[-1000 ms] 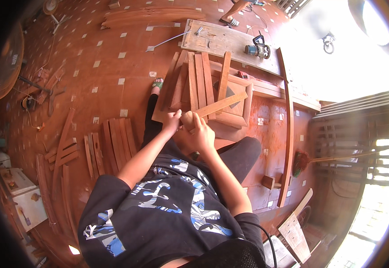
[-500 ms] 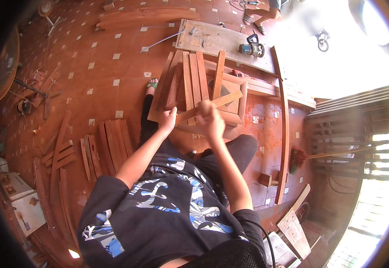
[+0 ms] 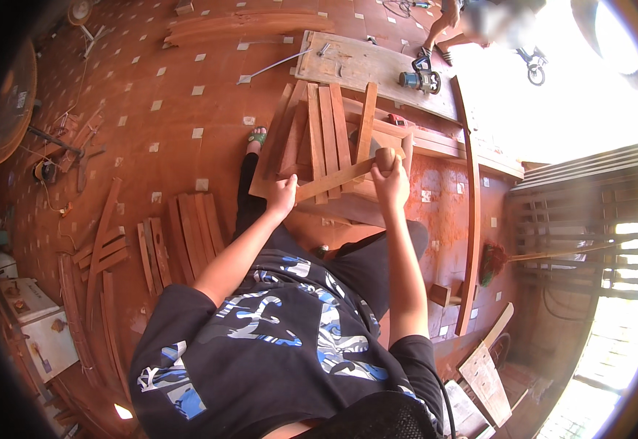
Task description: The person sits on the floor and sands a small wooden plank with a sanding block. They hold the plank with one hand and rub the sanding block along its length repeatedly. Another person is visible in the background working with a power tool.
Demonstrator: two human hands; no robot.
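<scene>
My left hand (image 3: 283, 194) is closed around the near left end of a wooden strip (image 3: 335, 180), which slants up to the right. Near its far end, my right hand (image 3: 392, 189) is closed on a small tan-brown piece with a rounded top (image 3: 385, 159), pressed against the strip; its kind is unclear. Beneath lies a framed wooden panel (image 3: 409, 143) bearing several reddish wooden strips (image 3: 327, 132) side by side. One lighter strip (image 3: 367, 121) lies apart on the right of these.
A board (image 3: 363, 62) beyond the panel carries a power tool (image 3: 420, 80), with a person's hand by it. A long beam (image 3: 469, 219) runs along the right, near a broom (image 3: 493, 262). Wooden pieces (image 3: 193, 228) lie on the tiled floor at left.
My right hand has slid along the strip toward its far right end, and the tan-brown piece now shows. At the far board, the person has reached to the power tool.
</scene>
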